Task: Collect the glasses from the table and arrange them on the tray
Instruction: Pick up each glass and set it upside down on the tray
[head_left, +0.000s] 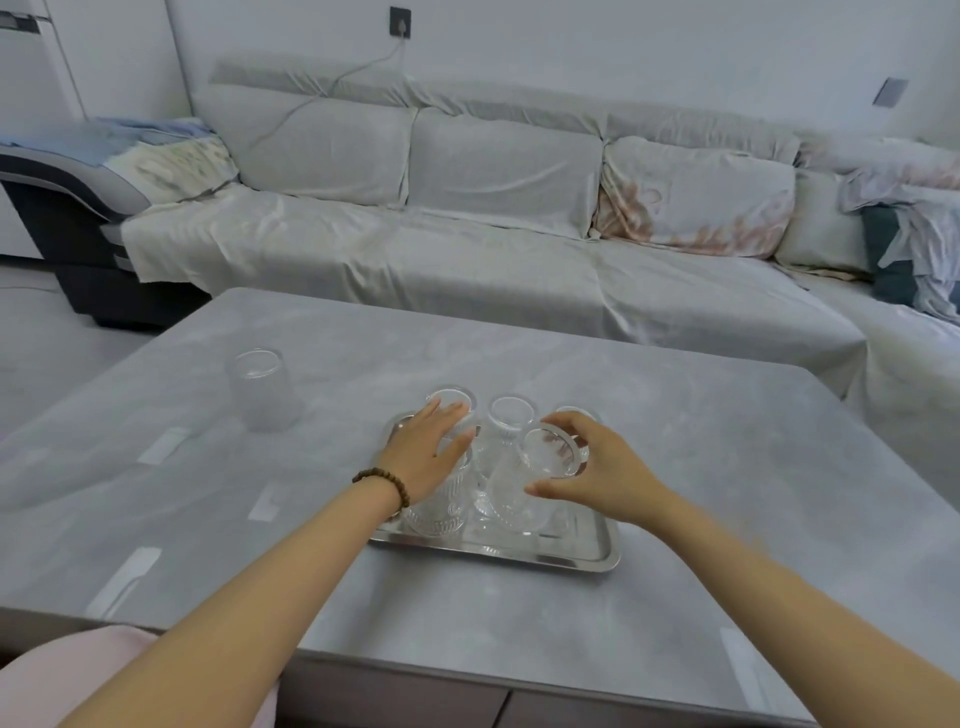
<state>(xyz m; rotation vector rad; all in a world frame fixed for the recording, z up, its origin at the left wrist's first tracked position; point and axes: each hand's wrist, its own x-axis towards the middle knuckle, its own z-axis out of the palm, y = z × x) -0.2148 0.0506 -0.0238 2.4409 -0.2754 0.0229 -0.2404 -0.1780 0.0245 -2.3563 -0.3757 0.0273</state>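
Note:
A steel tray (582, 558) lies on the grey table (727, 493) and holds several clear ribbed glasses. My right hand (597, 473) grips the rim of a tilted glass (524, 493) at the tray's front right. My left hand (431, 457) rests with fingers apart over the front left glass (439, 512); whether it grips it is unclear. Two more glasses (511, 415) stand at the tray's back, and another rim shows behind my right hand. One frosted glass (262, 389) stands alone on the table, far to the left of the tray.
A long sofa (467, 234) under a pale cover runs behind the table. A dark chair (62, 208) stands at the far left. The table's near edge (415, 670) is just below my forearms.

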